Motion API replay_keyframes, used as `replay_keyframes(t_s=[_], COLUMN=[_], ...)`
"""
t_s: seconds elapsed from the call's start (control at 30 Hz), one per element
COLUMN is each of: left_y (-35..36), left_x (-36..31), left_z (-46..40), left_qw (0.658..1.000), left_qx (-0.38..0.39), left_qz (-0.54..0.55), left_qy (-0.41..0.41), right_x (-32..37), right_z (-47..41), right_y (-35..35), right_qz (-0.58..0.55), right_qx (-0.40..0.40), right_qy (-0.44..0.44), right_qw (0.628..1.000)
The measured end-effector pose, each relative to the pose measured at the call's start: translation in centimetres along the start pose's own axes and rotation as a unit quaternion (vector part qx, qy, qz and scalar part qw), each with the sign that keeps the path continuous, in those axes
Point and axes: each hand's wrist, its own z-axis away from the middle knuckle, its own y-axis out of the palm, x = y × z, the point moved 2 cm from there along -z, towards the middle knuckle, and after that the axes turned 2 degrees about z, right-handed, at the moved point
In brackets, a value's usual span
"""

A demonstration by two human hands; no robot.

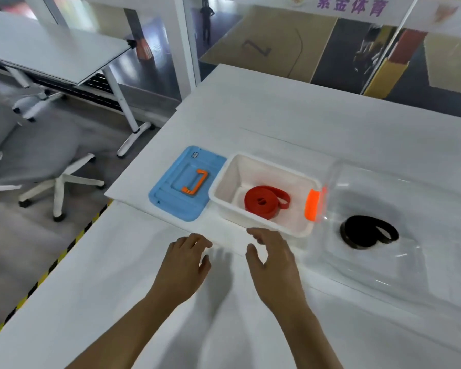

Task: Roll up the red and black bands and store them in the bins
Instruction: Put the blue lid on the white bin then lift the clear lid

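A rolled red band point(266, 201) lies inside the white bin point(228, 206), its loose end sticking out to the right. To the right, a rolled black band point(367, 231) rests in a clear plastic bin point(399, 265). My left hand point(184, 265) hovers over the table just in front of the white bin, fingers apart and holding nothing. My right hand point(273, 259) is beside it, near the white bin's front rim, also with spread fingers and nothing in it.
A blue lid point(171, 198) with an orange handle point(194, 183) lies flat to the left of the white bin. An orange latch point(312, 205) sits on the bin's right end. The table's left edge drops to a floor with office chairs point(56, 182).
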Motion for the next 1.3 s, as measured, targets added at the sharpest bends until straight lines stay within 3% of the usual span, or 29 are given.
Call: replay_keyframes(t_s=[0.47,0.63,0.83,1.0,1.2,1.3], left_y=[2.7,3.9,4.1,3.0,2.2,0.4], left_x=[19.4,22.0,22.3,21.8,21.0,20.6], left_z=[-15.4,-16.4,-15.2,-14.0,-11.9,-11.7], left_qw=[0.992,0.988,0.981,0.965,0.958,0.956], left_qx=[0.036,0.082,0.044,0.030,-0.017,-0.045], left_qz=[-0.068,-0.025,0.082,0.143,0.212,0.226], left_qy=[-0.096,-0.128,-0.168,-0.219,-0.190,-0.182], right_x=[-0.2,-0.2,0.0,1.0,4.7,6.3], right_z=[-12.5,-15.0,-15.8,-16.0,-15.2,-14.2], right_y=[19.8,22.4,23.9,24.0,23.4,20.3], right_qz=[0.073,0.039,-0.144,-0.305,-0.259,-0.258], right_qx=[0.183,0.182,0.094,-0.012,-0.073,-0.089], right_qy=[0.154,0.268,0.364,0.364,0.210,0.141], right_qw=[0.968,0.945,0.915,0.880,0.940,0.952])
